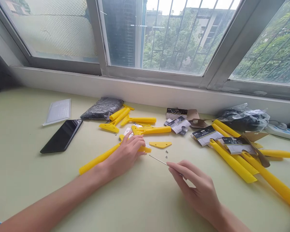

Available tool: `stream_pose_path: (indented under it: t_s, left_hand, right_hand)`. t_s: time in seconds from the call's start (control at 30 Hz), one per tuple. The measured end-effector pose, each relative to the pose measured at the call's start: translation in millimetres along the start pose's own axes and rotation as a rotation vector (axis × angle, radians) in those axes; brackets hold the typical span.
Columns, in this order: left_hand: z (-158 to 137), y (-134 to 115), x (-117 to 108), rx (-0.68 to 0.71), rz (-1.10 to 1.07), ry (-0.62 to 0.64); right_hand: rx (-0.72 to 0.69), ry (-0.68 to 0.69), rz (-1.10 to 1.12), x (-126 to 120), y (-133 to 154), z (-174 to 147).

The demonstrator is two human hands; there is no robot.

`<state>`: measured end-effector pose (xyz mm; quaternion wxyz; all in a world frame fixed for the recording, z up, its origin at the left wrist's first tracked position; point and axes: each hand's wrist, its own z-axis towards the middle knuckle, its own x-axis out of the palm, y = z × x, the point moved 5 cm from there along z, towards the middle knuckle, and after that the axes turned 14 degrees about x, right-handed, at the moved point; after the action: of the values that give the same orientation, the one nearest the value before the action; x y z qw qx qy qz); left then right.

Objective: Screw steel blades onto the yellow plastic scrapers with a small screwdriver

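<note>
My left hand (127,153) is closed over the head of a yellow scraper (99,159), whose ridged handle points to the lower left on the table. Its fingers hide most of the head. In my right hand (199,188) is a thin screwdriver (159,160), pinched near its handle, with the tip pointing left, apart from the scraper head. A loose yellow blade cover plate (160,145) lies just beyond the tip. Beside it are a small screw (167,151) and a nut-like metal piece (166,157).
Several yellow scrapers (157,130) lie behind my left hand, near a dark plastic bag (102,108). A black phone (62,136) and a white packet (57,111) are at left. At right are carded yellow scrapers (232,164) and a clear bag (244,117); cards (178,124) lie mid-back.
</note>
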<state>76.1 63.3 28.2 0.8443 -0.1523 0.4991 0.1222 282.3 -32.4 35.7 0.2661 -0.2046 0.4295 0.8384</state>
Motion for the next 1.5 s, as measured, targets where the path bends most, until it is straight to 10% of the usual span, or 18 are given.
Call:
stream_pose_path:
  t_s: [0.17, 0.43, 0.73, 0.9, 1.13, 1.5]
  left_hand:
    - [-4, -1, -6, 0.019, 0.064, -0.085]
    - [-7, -6, -10, 0.15, 0.047, -0.186]
    - [-6, -6, -15, 0.159, 0.036, -0.2]
    - [-10, -11, -17, 0.116, -0.098, -0.275]
    - [-14, -39, 3, -0.41, -0.847, -0.315]
    - [-11, -57, 14, -0.672, -1.385, -0.225]
  right_hand:
    - [-0.014, -0.239, -0.128, -48, -14, 9]
    - [0.572, -0.6, -0.355, -145, -107, 9]
    - [0.7, -0.182, -1.034, -112, -150, 13]
    - [0.456, -0.163, -0.7, -114, -121, 20]
    - [0.123, 0.069, -0.347, -60, -24, 15]
    - [0.179, 0.261, -0.266, -7, 1, -3]
